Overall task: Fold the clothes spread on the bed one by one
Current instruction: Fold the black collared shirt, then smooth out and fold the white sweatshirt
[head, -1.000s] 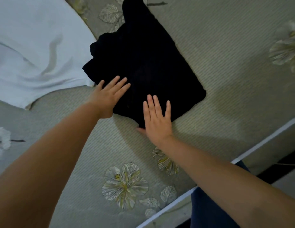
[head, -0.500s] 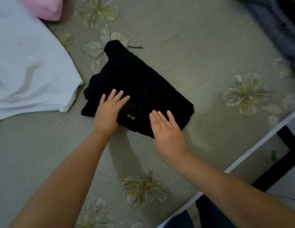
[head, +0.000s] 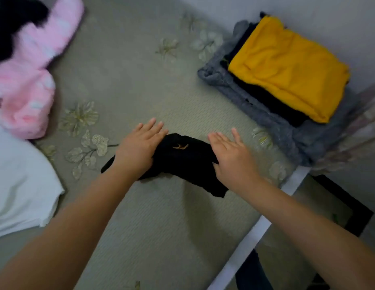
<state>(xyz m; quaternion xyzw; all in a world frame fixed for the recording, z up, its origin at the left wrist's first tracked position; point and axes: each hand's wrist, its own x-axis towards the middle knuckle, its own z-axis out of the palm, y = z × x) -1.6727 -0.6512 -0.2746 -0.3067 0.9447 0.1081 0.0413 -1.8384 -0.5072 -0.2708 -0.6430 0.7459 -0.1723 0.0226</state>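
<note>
- The folded black cloth garment (head: 183,162), with a small gold mark on its upper face, sits between the two hands, near the middle of the scene and toward the near right edge of the bed.
- The left hand (head: 140,147) lies on the left end of the black garment with its fingers straight and close together, pointing to the far side; whether the thumb tucks beneath the cloth cannot be told.
- The right hand (head: 230,151) lies on the right end of the black garment with its fingers straight and slightly spread; its thumb is hidden, so a grip from below cannot be told.
- A corner of the black garment hangs down near the right wrist, and a narrow tip sticks out to the left beside the left forearm.
- The grey-green woven bed cover with pale flower prints (head: 128,91) lies under everything.
- At the far right stands a stack of folded clothes: a folded mustard-yellow garment (head: 287,65) on top, a dark layer below it, and a grey fuzzy cloth (head: 266,118) at the bottom.
- At the far left lies a fluffy pink and white garment (head: 29,95), blurred.
- A white cloth garment (head: 19,185) is spread at the near left.
- A white bed-frame rail (head: 251,233) runs along the near right edge of the cover.
</note>
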